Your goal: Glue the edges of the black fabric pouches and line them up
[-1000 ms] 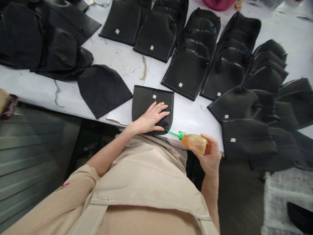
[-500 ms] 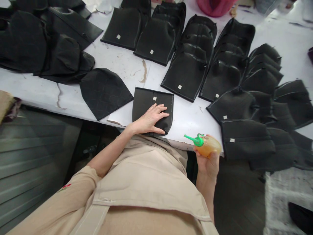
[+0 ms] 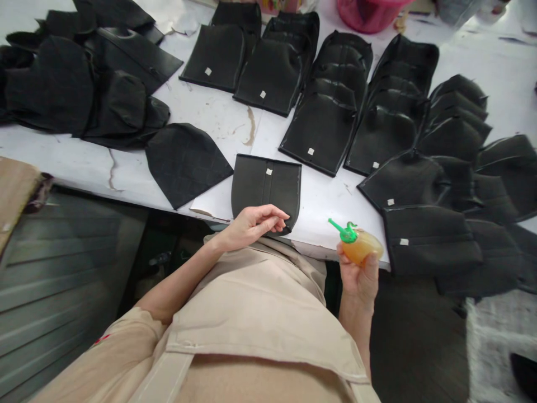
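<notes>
A flat black panel point(image 3: 260, 187) with a small pale sticker lies at the table's front edge. Over its lower part is my left hand point(image 3: 257, 225), the fingers drawn together near the panel's lower right corner. Whether anything is pinched between the fingertips cannot be made out. My right hand point(image 3: 358, 277) is wrapped round a squeeze bottle point(image 3: 364, 247) of amber liquid, held at the front edge to the panel's right. The bottle's green nozzle point(image 3: 339, 228) points up and left, apart from the panel.
Overlapping rows of black pieces point(image 3: 321, 131) with pale stickers cover the back and right of the white table point(image 3: 213, 112). A loose black piece point(image 3: 187, 162) and a heap of black pieces point(image 3: 54, 84) lie left. A pink basin point(image 3: 371, 14) stands behind.
My left hand has gone from lying spread on the panel to fingers drawn together, lower on it. The right hand still holds the bottle, nozzle tilted slightly more upward. The view has shifted slightly.
</notes>
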The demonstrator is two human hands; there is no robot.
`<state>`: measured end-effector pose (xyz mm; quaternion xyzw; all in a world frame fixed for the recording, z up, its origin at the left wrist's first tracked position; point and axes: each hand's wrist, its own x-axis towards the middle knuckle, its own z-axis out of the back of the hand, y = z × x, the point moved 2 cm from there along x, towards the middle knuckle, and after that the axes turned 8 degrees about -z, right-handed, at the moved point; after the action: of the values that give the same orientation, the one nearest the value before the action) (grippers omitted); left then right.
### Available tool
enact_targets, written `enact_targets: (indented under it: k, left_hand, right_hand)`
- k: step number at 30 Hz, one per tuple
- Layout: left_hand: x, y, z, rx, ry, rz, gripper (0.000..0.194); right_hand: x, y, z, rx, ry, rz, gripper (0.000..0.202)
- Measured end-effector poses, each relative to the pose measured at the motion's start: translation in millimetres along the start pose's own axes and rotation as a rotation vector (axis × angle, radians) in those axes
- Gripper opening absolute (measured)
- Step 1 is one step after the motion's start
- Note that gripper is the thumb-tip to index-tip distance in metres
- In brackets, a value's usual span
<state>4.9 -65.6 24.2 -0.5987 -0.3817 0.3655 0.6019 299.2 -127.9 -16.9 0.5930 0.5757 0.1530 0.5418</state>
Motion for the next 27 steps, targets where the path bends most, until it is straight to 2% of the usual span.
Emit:
enact_targets:
  k: [4,7,9,11,14,16,19,27]
  left_hand:
    - [-12,5,-13.7,-0.426,0.022,0.201,0.023]
    - [-17,7,-17.4,-0.424,0.001,0.249,0.020]
    - [-20,8,-17.0,-0.208,-0.034,0.234,0.019]
    - [-22,7,-15.7,0.158,-0.059,0.143,0.016]
    - [-22,6,-18.4,0.697,0.027,-0.083,0.013]
    - [-22,10,-22.3,0.927,0.105,-0.189,0.014]
    - [-19,18,-27.8,1.093,0.155,-0.244,0.014]
    - [-13,32,-35.4,1.137,0.120,-0.203,0.012]
  right_hand:
    - [2,-3,-3,0.012,0.012,-0.012,0.061]
    - [1,-3,-7,0.025,0.036,-0.023,0.061]
    - [0,-3,-9,0.025,0.030,-0.026,0.061]
    - [-2,-3,-9,0.017,0.013,-0.028,0.060]
    - [-4,-4,-10,-0.004,0.005,-0.042,0.059]
    - [-5,-5,-11,-0.009,0.001,-0.041,0.059]
    - [-5,-8,-13,-0.011,-0.006,-0.038,0.059]
    - [-4,-15,-18,0.009,0.006,-0.029,0.053]
